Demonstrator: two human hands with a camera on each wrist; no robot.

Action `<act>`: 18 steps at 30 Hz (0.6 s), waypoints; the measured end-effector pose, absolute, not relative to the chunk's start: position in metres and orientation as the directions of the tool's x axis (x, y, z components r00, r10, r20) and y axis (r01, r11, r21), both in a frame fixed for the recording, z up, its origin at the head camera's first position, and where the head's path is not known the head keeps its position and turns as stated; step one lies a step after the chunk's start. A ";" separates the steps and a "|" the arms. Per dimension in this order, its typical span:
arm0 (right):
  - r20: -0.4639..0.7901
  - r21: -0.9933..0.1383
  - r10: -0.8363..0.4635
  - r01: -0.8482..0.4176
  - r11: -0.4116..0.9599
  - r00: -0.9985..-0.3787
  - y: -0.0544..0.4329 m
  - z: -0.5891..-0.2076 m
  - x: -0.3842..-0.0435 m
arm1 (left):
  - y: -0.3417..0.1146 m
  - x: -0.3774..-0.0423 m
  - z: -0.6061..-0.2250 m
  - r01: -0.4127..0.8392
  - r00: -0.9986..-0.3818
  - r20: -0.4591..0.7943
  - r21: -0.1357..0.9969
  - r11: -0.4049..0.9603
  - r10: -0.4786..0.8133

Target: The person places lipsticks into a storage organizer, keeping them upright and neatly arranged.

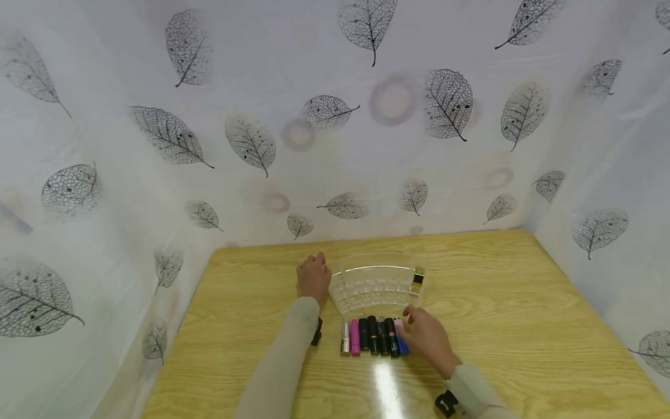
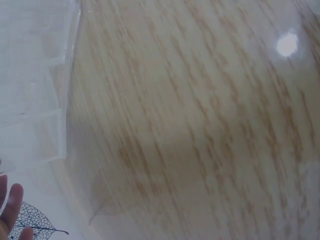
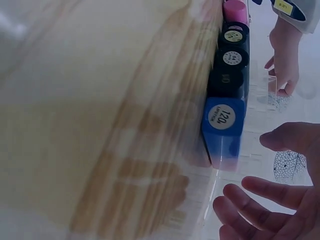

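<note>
find the blue tube [image 3: 222, 117] at the three o'clock end of the row of tubes [image 1: 373, 340] on the table [image 1: 251, 326], lying with its labelled end toward six o'clock and black tubes [image 3: 232, 58] packed close at nine o'clock. see right hand [image 1: 430, 338] at its three o'clock, thumb and fingers spread, gripping nothing. best to come in from the outer three o'clock side, low and level, and to pinch the blue body rather than the paler far part, perhaps a loose cap. ease slightly toward three o'clock before lifting, to avoid rolling the neighbours. note left hand [image 1: 314, 279] at the nine o'clock edge of the clear organizer [image 1: 373, 267], fingers loosely bent, no grip visible; cannot tell about contact. press lightly there, if at all, to avoid shifting the organizer. mind also the gold-and-black piece [image 1: 418, 279] in its three o'clock end.
</note>
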State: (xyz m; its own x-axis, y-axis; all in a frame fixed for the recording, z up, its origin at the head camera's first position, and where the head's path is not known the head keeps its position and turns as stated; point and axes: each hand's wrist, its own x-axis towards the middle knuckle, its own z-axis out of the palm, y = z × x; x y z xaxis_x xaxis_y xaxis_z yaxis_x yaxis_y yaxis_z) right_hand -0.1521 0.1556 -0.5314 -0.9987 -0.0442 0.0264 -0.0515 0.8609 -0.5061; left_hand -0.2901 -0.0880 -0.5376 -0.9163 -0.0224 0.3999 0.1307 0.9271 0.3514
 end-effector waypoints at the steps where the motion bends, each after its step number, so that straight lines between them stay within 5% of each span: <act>1: 0.019 -0.505 -0.047 -0.050 0.862 -0.999 0.155 -0.532 -0.152 | -0.088 -0.290 -0.538 0.130 -0.918 0.397 0.353 0.927 -0.023; 18: 0.037 -0.500 -0.081 -0.089 0.862 -0.996 0.153 -0.542 -0.153 | -0.090 -0.293 -0.542 0.142 -0.911 0.413 0.343 0.928 -0.014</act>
